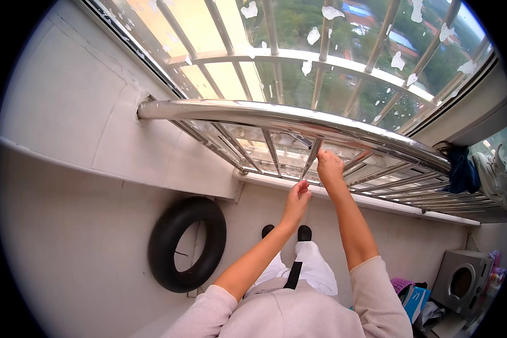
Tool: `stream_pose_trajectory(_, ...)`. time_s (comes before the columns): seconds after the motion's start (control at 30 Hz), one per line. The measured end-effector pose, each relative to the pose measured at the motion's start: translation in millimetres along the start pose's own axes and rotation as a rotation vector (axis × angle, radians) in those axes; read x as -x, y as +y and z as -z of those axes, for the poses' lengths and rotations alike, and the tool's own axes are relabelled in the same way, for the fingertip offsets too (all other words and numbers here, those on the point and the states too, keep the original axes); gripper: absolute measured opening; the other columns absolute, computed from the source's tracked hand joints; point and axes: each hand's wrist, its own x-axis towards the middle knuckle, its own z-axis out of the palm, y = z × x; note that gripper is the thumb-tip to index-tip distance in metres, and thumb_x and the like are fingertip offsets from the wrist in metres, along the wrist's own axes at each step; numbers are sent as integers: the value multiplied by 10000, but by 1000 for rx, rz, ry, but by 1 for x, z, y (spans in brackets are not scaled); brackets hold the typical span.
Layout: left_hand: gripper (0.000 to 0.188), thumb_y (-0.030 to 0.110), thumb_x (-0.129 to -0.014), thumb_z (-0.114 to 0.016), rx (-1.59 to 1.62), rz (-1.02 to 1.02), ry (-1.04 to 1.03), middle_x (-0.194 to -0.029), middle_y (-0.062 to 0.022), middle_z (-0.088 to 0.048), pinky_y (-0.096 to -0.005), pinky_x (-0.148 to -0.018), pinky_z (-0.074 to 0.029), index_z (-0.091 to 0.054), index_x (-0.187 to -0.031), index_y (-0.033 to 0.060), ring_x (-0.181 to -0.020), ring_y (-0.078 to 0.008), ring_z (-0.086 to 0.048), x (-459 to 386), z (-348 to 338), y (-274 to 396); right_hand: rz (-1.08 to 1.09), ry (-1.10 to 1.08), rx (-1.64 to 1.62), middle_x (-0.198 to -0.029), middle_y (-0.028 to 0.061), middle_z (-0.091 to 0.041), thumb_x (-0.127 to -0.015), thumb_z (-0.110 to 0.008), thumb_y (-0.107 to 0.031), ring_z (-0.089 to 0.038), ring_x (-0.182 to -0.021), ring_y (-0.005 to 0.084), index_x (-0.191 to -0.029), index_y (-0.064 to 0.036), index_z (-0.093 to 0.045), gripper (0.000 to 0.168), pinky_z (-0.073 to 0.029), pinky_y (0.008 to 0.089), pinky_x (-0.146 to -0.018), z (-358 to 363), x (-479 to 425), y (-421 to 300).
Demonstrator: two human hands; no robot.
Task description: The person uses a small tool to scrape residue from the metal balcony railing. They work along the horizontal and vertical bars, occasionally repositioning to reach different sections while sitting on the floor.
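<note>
My right hand (pixel 330 167) is curled beside an upright metal bar (pixel 312 158) of the railing, below its polished handrail (pixel 253 110). Its fingertips are at the bar, but what they grip is partly hidden. Just left of that bar, behind the railing, shows a small grey and dark tool (pixel 302 140); whether it reaches into my right hand cannot be told. Lower down, my left hand (pixel 297 202) is raised with loosely bent fingers, its tips near the foot of the same bar. Nothing shows in it. White foam patches (pixel 313 36) cling to the window pane (pixel 295 84) beyond.
A black inner tube (pixel 160 245) leans at the left wall. Dark blue cloth (pixel 462 171) and a white shoe (pixel 492 175) are at the railing's right end. Lower right are a grey front-loading washing machine (pixel 448 270), a purple basket (pixel 400 285) and a blue box (pixel 415 302).
</note>
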Motion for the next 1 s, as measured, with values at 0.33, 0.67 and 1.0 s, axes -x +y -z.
stream_pose_trajectory(0.33, 380, 73, -841, -465, 84, 61, 81, -1183, -86, -458, -259, -955, -321, -407, -1209, 0, -1111, -145, -421, -3, -5, -18, -51, 8, -78, -741, 136, -582, -822, -475, -150, -593, -680, 326, -873, -98, -525, 88, -456, 424, -598, -2, 28, 8)
stream_pose_trajectory(0.67, 372, 77, -848, -459, 81, 77, 89, -1175, -80, -464, -259, -955, -317, -407, -1209, 2, -1103, -142, -426, -6, -13, -36, -209, 21, -54, -694, 150, -580, -844, -464, -184, -587, -671, 345, -844, -87, -519, 112, -448, 449, -581, 2, 57, 44)
stream_pose_trajectory(1.0, 369, 72, -849, -456, 66, 70, 53, -1170, -80, -466, -257, -947, -322, -406, -1208, 2, -1094, -137, -428, -9, -21, -38, -126, 54, -143, -675, 147, -583, -850, -455, -183, -586, -641, 347, -823, -73, -518, 130, -444, 456, -563, 1, 43, 39)
